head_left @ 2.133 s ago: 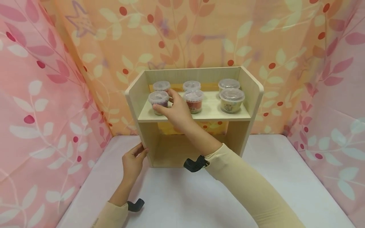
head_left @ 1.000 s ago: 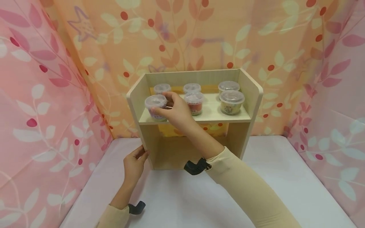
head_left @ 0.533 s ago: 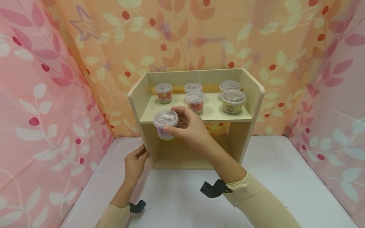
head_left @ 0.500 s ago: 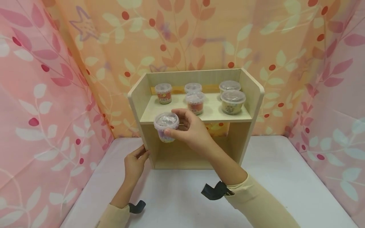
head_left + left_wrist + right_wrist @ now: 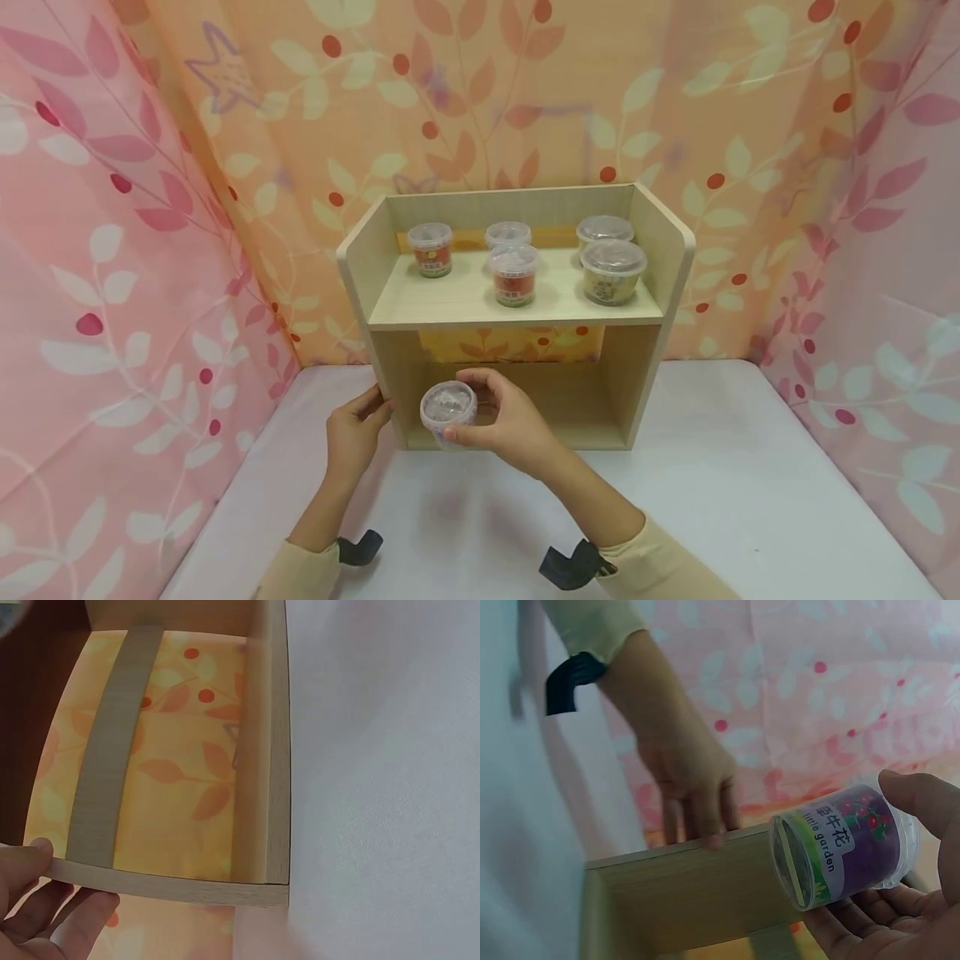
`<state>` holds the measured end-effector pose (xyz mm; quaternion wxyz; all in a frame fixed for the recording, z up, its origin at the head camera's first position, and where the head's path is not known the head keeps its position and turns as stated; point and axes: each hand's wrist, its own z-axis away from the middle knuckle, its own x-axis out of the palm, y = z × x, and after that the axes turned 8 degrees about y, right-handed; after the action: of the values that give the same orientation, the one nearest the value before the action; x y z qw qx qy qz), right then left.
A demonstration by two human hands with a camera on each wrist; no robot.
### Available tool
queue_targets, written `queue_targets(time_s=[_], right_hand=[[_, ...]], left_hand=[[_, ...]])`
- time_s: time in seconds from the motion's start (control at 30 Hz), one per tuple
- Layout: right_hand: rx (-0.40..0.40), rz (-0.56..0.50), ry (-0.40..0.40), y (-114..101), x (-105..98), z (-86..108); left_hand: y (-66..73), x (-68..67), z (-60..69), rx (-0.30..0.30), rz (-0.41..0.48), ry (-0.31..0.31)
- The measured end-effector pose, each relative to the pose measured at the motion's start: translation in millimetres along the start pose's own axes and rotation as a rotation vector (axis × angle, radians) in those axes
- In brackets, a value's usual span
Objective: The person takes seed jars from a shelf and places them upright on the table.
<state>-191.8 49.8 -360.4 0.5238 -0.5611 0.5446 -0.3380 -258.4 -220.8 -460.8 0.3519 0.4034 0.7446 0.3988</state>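
My right hand (image 5: pixel 519 427) holds a small clear-lidded plastic cup (image 5: pixel 448 403) between thumb and fingers, in front of the lower compartment's left part. In the right wrist view, this cup (image 5: pixel 847 840) lies sideways to the camera and shows a purple label reading "little garden". Whether its base touches anything is hard to tell in the head view. My left hand (image 5: pixel 352 432) pinches the left side panel of a pale wooden two-tier shelf (image 5: pixel 517 319). In the left wrist view, the thumb of my left hand (image 5: pixel 49 907) lies inside the panel edge, with fingers outside.
On the upper tier stand red-labelled cups, one (image 5: pixel 432 250) at back left and one (image 5: pixel 513 279) at middle front, with another lidded cup (image 5: pixel 507 234) behind. Wider lidded tubs (image 5: pixel 613 273) stand at right. A white tabletop (image 5: pixel 720 500) surrounds the shelf; patterned cloth (image 5: pixel 480 92) hangs behind.
My right hand has taken the purple-labelled cup off the upper tier's front left and lowered it before the lower compartment. My left hand has stayed on the side panel.
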Motion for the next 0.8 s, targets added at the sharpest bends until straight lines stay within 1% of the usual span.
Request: queue_targets(time_s=[0.13,0.3,0.37,0.47,0.6,0.7,0.8], right_hand=[[0.028,0.004,-0.003,29.2,6.0,-3.5],[0.063,0.027,-0.015,62.8,14.2,-10.7],[0.070,0.049,-0.018,75.1,17.8,-14.9],[0.066,0.083,-0.023,92.8,22.3,-21.4],[0.060,0.124,-0.034,112.7,25.0,-26.5],[0.055,0.159,-0.034,125.0,26.9,-27.9],[0.041,0.177,-0.028,134.0,30.8,-28.9]], left_hand=[[-0.9,0.2,0.5,-0.023,0.027,-0.002],[2.5,-0.1,-1.2,-0.070,0.021,-0.009],[7.4,-0.8,-1.1,-0.087,0.011,-0.013],[22.5,-3.2,1.7,-0.102,0.016,-0.017],[41.5,-6.4,6.4,-0.081,0.033,-0.035],[45.8,-6.5,7.8,-0.073,0.026,-0.034],[40.2,-5.0,6.9,-0.086,0.014,-0.020]])
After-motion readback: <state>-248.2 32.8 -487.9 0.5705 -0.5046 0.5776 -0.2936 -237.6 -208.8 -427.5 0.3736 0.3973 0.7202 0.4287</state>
